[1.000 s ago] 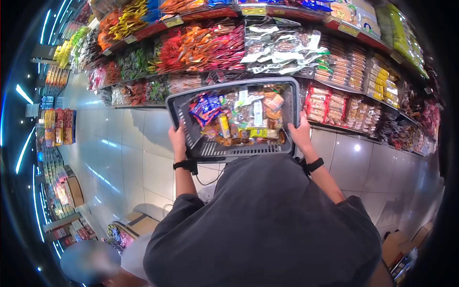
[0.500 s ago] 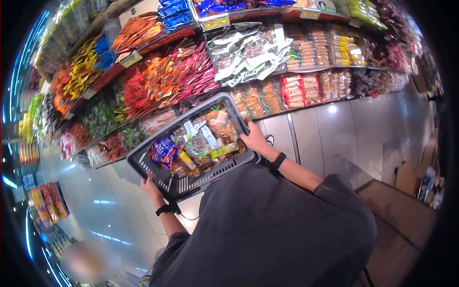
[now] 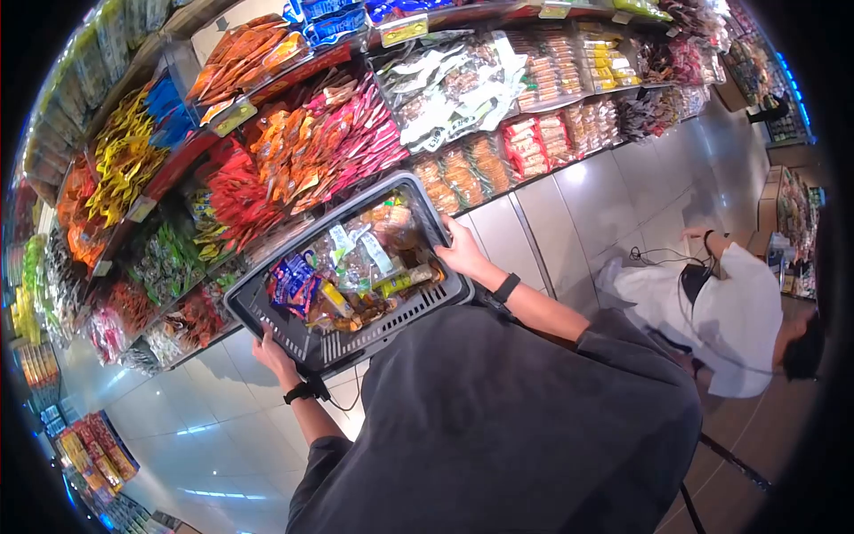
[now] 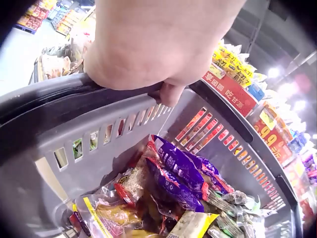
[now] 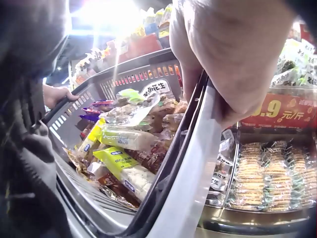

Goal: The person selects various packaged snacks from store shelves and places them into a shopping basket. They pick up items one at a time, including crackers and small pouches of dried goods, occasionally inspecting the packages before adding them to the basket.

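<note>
A grey plastic basket (image 3: pixel 356 349) is held tilted at waist height. My left hand (image 3: pixel 275 358) grips its left end; in the left wrist view that hand (image 4: pixel 148 44) lies over the rim (image 4: pixel 44 96), a fingertip showing inside. At the right end my right hand (image 3: pixel 463 252) grips the rim, and in the right wrist view this hand (image 5: pixel 230 54) wraps over the edge. Inside lie purple packets (image 4: pixel 176 168), a yellow-green packet (image 5: pixel 121 166), and clear bags with white labels (image 3: pixel 374 252).
Shelves of bagged snacks run beyond the basket, with orange packs (image 3: pixel 298 156), white-and-clear bags (image 3: pixel 449 84) and red-wrapped packs (image 3: pixel 527 147). A person in white (image 3: pixel 734 311) is at the right on the tiled floor (image 3: pixel 213 436). Cartons (image 3: pixel 772 198) stand farther right.
The basket, held in both hands, has turned so its left end sits lower in view. The view has swung right along the shelves, and a person in white has appeared.
</note>
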Demonstrator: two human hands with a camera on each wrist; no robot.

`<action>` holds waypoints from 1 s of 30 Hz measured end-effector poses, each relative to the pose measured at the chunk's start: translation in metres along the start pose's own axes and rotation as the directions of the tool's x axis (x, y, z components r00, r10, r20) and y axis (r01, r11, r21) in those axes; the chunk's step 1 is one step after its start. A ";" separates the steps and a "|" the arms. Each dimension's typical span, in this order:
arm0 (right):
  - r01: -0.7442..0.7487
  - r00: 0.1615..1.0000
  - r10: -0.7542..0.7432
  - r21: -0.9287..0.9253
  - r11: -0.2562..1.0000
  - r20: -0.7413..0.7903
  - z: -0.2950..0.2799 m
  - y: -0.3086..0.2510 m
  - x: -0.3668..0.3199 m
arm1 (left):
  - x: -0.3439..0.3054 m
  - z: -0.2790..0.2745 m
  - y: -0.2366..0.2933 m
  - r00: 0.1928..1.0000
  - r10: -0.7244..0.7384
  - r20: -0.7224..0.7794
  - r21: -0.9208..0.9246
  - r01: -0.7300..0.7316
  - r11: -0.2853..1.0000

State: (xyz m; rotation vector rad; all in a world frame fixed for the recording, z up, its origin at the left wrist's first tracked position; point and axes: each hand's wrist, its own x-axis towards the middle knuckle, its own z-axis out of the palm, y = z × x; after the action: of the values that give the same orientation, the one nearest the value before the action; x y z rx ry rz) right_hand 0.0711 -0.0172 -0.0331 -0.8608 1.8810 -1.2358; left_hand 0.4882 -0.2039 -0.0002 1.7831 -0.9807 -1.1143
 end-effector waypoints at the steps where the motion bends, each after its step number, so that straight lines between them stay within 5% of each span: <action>1: 0.084 0.994 -0.087 -0.036 0.996 -0.072 0.003 0.006 -0.002 | 0.005 0.000 -0.002 1.000 0.005 0.001 -0.009 -0.005 1.000; 2: 0.052 0.996 -0.052 -0.009 0.999 -0.072 0.004 0.015 -0.002 | 0.010 0.002 -0.005 1.000 0.023 0.012 0.002 -0.023 1.000; 4: 0.194 0.961 -0.220 -0.158 0.968 -0.170 0.015 0.043 0.000 | 0.016 0.006 -0.003 0.998 0.055 0.034 -0.007 -0.055 0.998; 6: 0.028 0.993 -0.019 0.084 0.996 -0.115 0.013 0.019 -0.006 | 0.019 0.008 0.002 0.997 0.022 0.070 -0.028 -0.020 0.999; 10: 0.067 0.993 -0.071 -0.048 0.997 -0.095 0.007 -0.001 -0.004 | 0.031 0.007 -0.012 0.996 0.040 0.077 -0.016 -0.039 0.999; 12: 0.095 0.988 -0.085 0.076 0.993 -0.126 0.016 0.021 0.004 | 0.036 0.004 -0.019 0.993 0.028 0.111 -0.053 -0.023 0.998; 18: 0.067 0.995 -0.069 -0.029 0.997 -0.076 0.007 -0.009 0.003 | 0.049 0.011 -0.023 0.995 0.008 0.100 0.065 -0.015 0.998; 30: 0.055 0.989 -0.089 -0.262 0.963 -0.120 0.010 -0.023 0.008 | 0.040 0.013 -0.009 0.991 -0.001 0.137 -0.028 0.005 1.000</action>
State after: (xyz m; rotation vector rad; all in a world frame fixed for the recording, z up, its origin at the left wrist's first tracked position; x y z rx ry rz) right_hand 0.0786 -0.0361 -0.0165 -1.0146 2.1681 -1.1288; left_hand 0.4901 -0.2390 -0.0240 1.7040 -1.0384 -1.2595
